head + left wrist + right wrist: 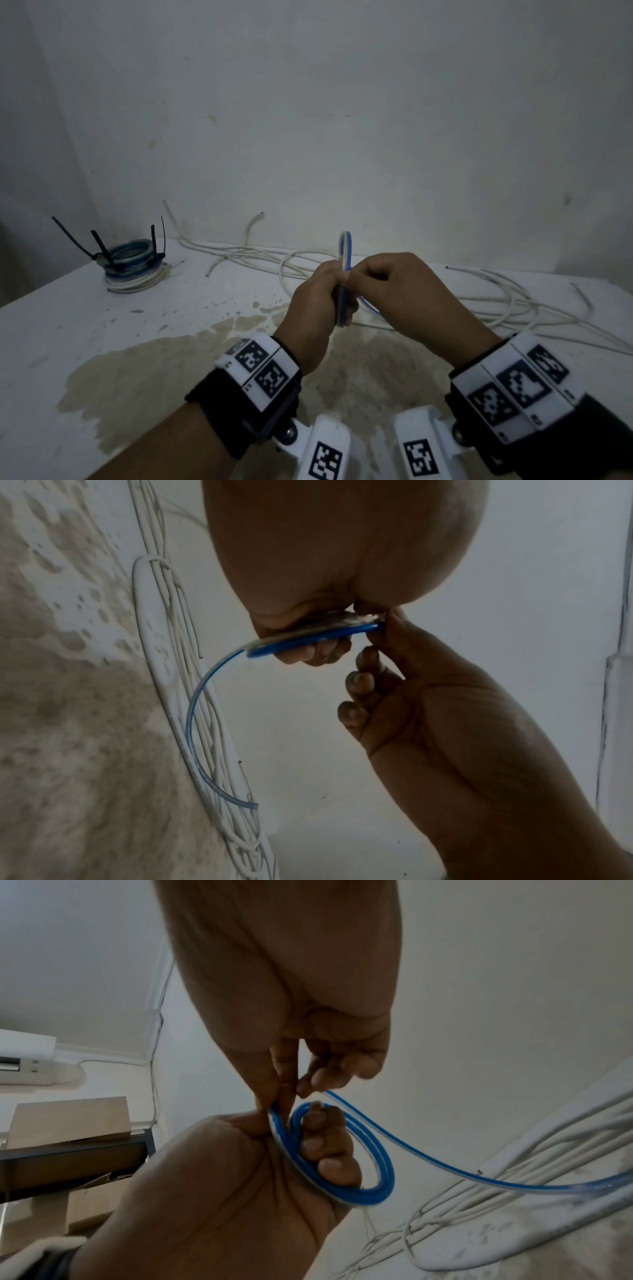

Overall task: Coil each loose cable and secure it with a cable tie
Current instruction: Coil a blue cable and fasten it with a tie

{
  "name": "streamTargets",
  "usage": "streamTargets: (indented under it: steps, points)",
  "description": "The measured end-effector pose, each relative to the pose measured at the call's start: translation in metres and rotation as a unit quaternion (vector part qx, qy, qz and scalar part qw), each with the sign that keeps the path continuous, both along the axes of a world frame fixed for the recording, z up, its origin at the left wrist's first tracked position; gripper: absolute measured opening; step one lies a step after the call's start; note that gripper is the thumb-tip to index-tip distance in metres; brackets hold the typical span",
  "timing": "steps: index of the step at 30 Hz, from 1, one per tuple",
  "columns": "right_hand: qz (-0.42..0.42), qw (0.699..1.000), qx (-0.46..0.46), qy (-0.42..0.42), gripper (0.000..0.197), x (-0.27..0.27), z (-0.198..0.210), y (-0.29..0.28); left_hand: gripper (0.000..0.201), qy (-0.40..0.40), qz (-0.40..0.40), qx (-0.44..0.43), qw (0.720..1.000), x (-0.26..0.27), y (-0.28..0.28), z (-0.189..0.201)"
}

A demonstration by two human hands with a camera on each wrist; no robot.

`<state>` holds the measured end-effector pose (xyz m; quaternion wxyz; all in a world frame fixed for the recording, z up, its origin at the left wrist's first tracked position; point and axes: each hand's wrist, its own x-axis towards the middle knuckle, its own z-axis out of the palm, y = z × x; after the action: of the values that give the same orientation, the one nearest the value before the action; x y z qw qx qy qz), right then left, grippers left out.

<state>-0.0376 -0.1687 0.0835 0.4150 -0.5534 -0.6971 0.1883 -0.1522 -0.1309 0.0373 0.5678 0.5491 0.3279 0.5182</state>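
Blue-and-clear cable (375, 1153), thin plastic-jacketed, judged light, springy and somewhat slick; loops likely to spring apart if let go; left hand (317, 301) clenches round the small coil above the bench (85, 318), fingers through the loops; right hand (390, 287) pinches the coil's top edge between thumb and forefinger; free tail (202, 723) curves down to the bench among loose white cables (496, 301); best hold judged where turns cross; tied coils (133, 263) sit far left.

Black wrist straps (239, 411) carry white square-coded marker blocks (260, 370).
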Motion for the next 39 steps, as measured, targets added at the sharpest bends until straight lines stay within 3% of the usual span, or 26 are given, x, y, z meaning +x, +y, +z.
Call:
streamTargets:
  steps: [4,11,16,21,25,27,31,36,39]
  points:
    - [0.016,0.999,-0.012,0.044,0.036,0.001,-0.006,0.003,0.06,-0.044,-0.052,-0.005,0.998,0.004,-0.005,0.003]
    - [-0.007,0.996,-0.01,0.089,0.032,0.003,-0.012,0.001,0.062,-0.013,-0.043,0.045,0.998,0.013,-0.01,0.001]
    - [-0.055,0.989,0.008,0.135,0.025,0.0,-0.018,0.0,0.055,-0.038,-0.047,0.05,0.997,0.02,-0.014,0.0]
    - [-0.021,0.986,-0.06,0.154,0.037,0.001,-0.021,-0.003,0.076,-0.015,-0.026,0.08,0.996,0.028,-0.012,-0.011]
    - [-0.013,0.975,-0.085,0.205,0.035,0.008,-0.023,-0.003,0.072,-0.007,-0.044,0.075,0.996,0.03,-0.013,-0.014]
    - [-0.022,0.978,-0.075,0.196,0.035,0.009,-0.024,-0.003,0.071,-0.005,-0.05,0.074,0.996,0.031,-0.011,-0.015]
    - [-0.035,0.991,-0.026,0.13,0.033,0.008,-0.024,-0.003,0.045,-0.047,-0.081,0.06,0.994,0.032,-0.014,-0.01]
    - [-0.06,0.994,-0.013,0.087,0.036,0.014,-0.029,0.003,0.058,-0.036,-0.095,0.07,0.992,0.035,-0.016,-0.011]
    - [-0.058,0.994,-0.003,0.097,0.037,0.016,-0.031,0.003,0.054,-0.026,-0.088,0.075,0.993,0.036,-0.017,-0.007]
